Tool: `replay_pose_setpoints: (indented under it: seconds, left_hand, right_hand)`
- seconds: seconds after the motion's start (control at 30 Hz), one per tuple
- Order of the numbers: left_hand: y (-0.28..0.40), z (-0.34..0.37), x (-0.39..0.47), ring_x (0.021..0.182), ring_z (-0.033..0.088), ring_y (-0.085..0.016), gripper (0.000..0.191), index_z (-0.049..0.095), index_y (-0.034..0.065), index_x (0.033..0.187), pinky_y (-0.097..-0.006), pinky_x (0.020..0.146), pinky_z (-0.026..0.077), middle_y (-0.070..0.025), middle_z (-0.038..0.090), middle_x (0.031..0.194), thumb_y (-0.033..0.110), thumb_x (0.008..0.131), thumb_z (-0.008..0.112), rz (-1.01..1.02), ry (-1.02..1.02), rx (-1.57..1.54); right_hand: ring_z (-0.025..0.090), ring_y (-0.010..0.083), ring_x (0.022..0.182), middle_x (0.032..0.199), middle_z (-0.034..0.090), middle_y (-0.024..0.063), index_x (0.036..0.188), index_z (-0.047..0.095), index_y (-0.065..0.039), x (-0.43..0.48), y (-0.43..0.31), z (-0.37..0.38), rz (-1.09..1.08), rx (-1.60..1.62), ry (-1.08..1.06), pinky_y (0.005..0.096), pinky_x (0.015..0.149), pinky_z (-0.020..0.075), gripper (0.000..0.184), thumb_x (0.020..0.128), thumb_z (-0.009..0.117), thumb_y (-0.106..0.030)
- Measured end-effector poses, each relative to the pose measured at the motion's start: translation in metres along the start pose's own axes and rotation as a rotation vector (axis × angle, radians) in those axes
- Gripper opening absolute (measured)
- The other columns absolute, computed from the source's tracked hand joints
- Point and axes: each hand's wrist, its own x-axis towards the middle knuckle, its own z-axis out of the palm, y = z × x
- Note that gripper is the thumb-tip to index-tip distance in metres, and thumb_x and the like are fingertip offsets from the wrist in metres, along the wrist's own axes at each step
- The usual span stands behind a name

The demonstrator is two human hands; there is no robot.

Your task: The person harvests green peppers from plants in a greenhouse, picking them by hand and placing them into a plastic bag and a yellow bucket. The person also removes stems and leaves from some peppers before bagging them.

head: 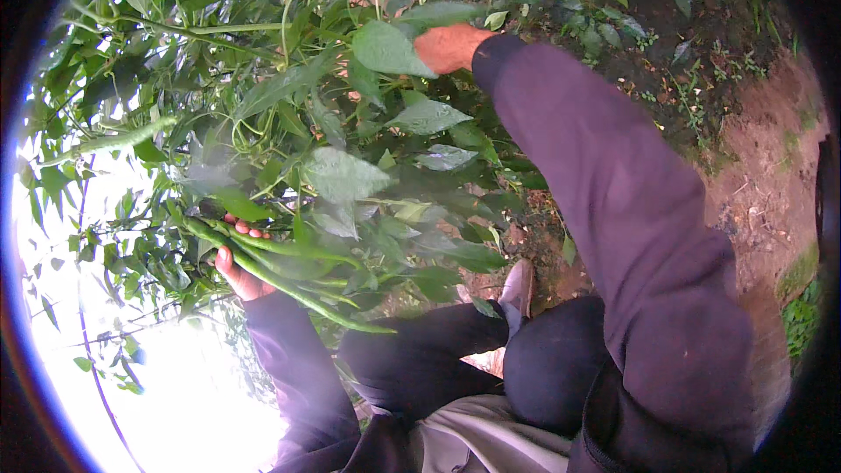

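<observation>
Several long green chili peppers [282, 274] lie bunched in my left hand [238, 269], at the lower left against the foliage. The thumb is over them and the fingertips show beyond them. My right hand [450, 49] reaches into the pepper plant [348, 174] at the upper middle. A broad leaf [387, 49] covers its fingers, so what they touch is hidden. Another long green pepper [118, 142] hangs from the plant at the left.
Bare soil [755, 190] runs along the right side, with small weeds [690, 95] near the plants. My shoe [518, 286] stands on the ground beside the stems. A thin dark line [85, 335] crosses the bright left edge.
</observation>
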Motion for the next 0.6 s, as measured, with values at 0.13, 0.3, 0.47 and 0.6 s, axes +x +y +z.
replay_pose_setpoints:
  seconds: [0.13, 0.3, 0.47, 0.6]
  left_hand:
    - [-0.001, 0.003, 0.0, 0.102, 0.064, -0.022, 0.06, 0.046, 0.0082, 0.139, -0.0372, 0.093, 0.056, -0.0062, 0.061, 0.113, 0.032, 0.09, 0.071, 0.029, -0.044, -0.032]
    - [-0.002, 0.006, 0.003, 0.102, 0.065, -0.023, 0.06, 0.046, 0.0061, 0.139, -0.0378, 0.093, 0.056, -0.007, 0.061, 0.113, 0.033, 0.091, 0.07, 0.024, -0.062, -0.04]
    - [0.002, 0.003, 0.0, 0.102, 0.066, -0.023, 0.057, 0.049, 0.0052, 0.135, -0.0384, 0.095, 0.056, -0.0078, 0.062, 0.113, 0.036, 0.092, 0.069, -0.013, -0.01, 0.004]
    - [0.002, 0.0, 0.003, 0.104, 0.065, -0.023, 0.061, 0.045, 0.0065, 0.14, -0.0381, 0.096, 0.056, -0.0077, 0.062, 0.114, 0.033, 0.091, 0.07, 0.017, -0.032, -0.037]
  right_hand:
    - [0.068, 0.0348, 0.097, 0.104, 0.069, 0.0142, 0.118, 0.067, -0.01, 0.031, 0.013, 0.014, -0.271, 0.308, -0.01, 0.0443, 0.086, 0.0532, 0.033, 0.099, 0.055, -0.034]
    - [0.068, 0.0269, 0.093, 0.097, 0.068, 0.0087, 0.103, 0.067, -0.012, 0.001, 0.006, -0.015, -0.515, 0.079, 0.559, 0.0432, 0.078, 0.0544, 0.021, 0.085, 0.067, -0.023]
    - [0.069, 0.0236, 0.082, 0.088, 0.07, 0.0069, 0.101, 0.069, -0.012, -0.027, -0.04, -0.109, -0.3, 0.166, 0.636, 0.0415, 0.074, 0.0552, 0.021, 0.089, 0.067, -0.03]
    - [0.07, 0.0229, 0.078, 0.085, 0.071, 0.0071, 0.099, 0.071, -0.011, -0.078, -0.062, -0.173, -0.172, 0.014, 0.641, 0.0407, 0.073, 0.056, 0.024, 0.092, 0.067, -0.033]
